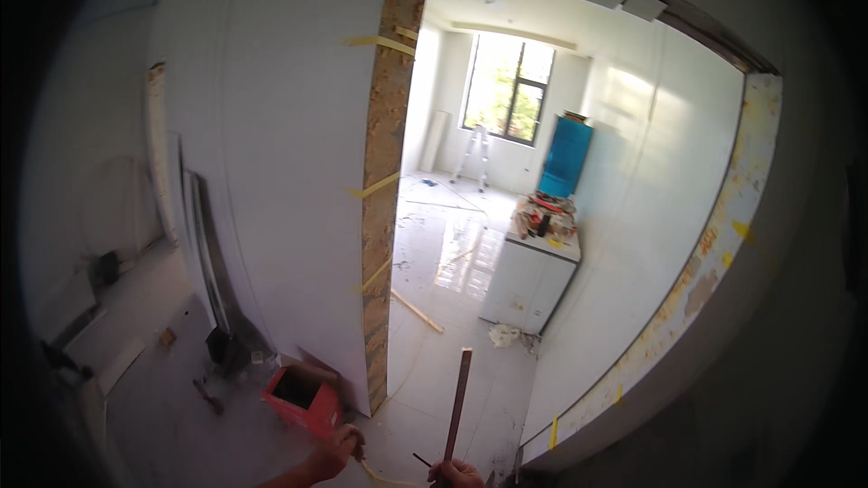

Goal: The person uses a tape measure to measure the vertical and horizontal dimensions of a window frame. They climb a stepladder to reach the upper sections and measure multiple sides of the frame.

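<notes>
My left hand [337,451] is at the bottom, left of centre, beside a red box. Its fingers are bent together at the upper end of a narrow yellow strip [375,476], which trails down to the right; the exact grip is blurred. In my right hand [458,473], at the bottom edge, a long dark reddish-brown ruler-like bar [459,403] points up. A thin dark stick [421,459] juts out to the left of that hand, its lower end hidden by the fingers. Before me rises an untrimmed doorway with a rough brown left jamb [385,149] bearing yellow tape strips [382,184].
An open red box [303,398] stands by the jamb's foot. Long panels [203,257] lean against the left wall. Through the doorway are a wooden strip [417,310], a white cabinet [525,281] topped with clutter, a blue panel [565,157] and a stepladder [472,156].
</notes>
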A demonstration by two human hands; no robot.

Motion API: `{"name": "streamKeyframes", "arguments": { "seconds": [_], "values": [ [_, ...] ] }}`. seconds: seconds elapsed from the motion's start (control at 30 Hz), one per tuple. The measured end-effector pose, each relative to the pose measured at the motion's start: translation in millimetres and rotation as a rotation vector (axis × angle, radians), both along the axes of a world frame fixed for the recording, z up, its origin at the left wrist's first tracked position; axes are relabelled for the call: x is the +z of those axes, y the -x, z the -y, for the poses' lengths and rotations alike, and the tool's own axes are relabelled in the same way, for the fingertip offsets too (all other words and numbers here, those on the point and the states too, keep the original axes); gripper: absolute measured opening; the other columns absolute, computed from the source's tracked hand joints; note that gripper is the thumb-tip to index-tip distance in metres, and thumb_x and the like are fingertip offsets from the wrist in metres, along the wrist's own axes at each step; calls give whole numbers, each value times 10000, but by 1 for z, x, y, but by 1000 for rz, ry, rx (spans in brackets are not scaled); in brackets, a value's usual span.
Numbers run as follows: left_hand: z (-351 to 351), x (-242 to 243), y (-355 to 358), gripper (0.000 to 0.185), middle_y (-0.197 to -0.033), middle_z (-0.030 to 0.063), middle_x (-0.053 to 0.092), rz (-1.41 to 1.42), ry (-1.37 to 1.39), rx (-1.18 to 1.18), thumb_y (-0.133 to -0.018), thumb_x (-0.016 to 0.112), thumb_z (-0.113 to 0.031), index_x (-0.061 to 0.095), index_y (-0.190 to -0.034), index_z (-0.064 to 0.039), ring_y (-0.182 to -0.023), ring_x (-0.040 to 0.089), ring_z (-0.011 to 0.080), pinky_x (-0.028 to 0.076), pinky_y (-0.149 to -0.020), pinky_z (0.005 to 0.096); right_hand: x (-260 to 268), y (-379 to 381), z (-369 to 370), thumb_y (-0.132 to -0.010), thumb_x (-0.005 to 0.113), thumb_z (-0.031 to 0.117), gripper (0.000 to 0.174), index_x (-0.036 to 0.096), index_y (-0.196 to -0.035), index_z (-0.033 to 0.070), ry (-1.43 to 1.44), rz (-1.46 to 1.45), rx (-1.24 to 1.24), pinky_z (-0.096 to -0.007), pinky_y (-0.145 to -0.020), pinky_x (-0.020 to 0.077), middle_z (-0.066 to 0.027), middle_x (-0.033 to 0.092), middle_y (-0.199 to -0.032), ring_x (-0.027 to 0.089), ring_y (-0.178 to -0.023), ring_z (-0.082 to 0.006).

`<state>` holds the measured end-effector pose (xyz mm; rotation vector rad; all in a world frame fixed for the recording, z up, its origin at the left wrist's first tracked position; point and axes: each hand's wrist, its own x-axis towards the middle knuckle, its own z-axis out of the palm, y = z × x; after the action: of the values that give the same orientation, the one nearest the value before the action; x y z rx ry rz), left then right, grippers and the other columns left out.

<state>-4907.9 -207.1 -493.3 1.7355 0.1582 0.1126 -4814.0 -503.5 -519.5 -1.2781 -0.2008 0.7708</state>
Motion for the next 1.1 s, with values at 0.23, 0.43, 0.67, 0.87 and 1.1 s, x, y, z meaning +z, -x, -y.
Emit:
{"name": "streamKeyframes", "arguments": {
  "seconds": [0.23, 0.43, 0.67, 0.87, 1.1],
  "values": [
    [61, 14, 23, 229, -854, 134, 681, 26, 148, 208, -1087, 428, -153, 575, -1024, 11, -808, 714, 219, 570, -770, 350, 82, -153, -7, -1062, 497, 349, 407, 663, -967, -11, -139, 172, 44, -373, -692, 600, -153, 696, -863, 695, -754, -237],
    [51, -15, 81, 236, -963, 126, 755, 29, -188, 432, -1074, 528, -227, 633, -1098, -17, -933, 734, 242, 562, -837, 369, 216, -213, -107, -1042, 531, 361, 377, 655, -931, 23, -394, 272, 126, -347, -565, 530, -110, 644, -752, 618, -609, -210],
    [46, 25, 93, 241, -959, 56, 740, 133, -64, 467, -1062, 556, -246, 623, -1097, -17, -933, 688, 205, 513, -859, 350, 261, -174, -137, -1085, 504, 409, 450, 661, -923, 20, -223, 474, 408, -249, -468, 397, -54, 578, -636, 492, -497, -113],
    [39, 45, 156, 443, -926, 63, 649, 3, 28, 626, -1013, 621, -249, 548, -1375, -4, -891, 622, 122, 493, -856, 337, 160, -122, -221, -1075, 549, 330, 342, 669, -950, 36, 316, 638, 1088, -246, -464, 383, -38, 597, -692, 470, -514, -90],
    [-6, -32, 177, 706, -1290, 94, 652, 686, 306, 936, -1028, 606, -438, 392, -1535, 4, -1242, 577, 197, 410, -1073, 374, -26, -25, -292, -1063, 547, 300, 321, 671, -946, 29, 464, -148, 1478, -264, -460, 407, -46, 606, -711, 506, -520, -105]
  ]
}}
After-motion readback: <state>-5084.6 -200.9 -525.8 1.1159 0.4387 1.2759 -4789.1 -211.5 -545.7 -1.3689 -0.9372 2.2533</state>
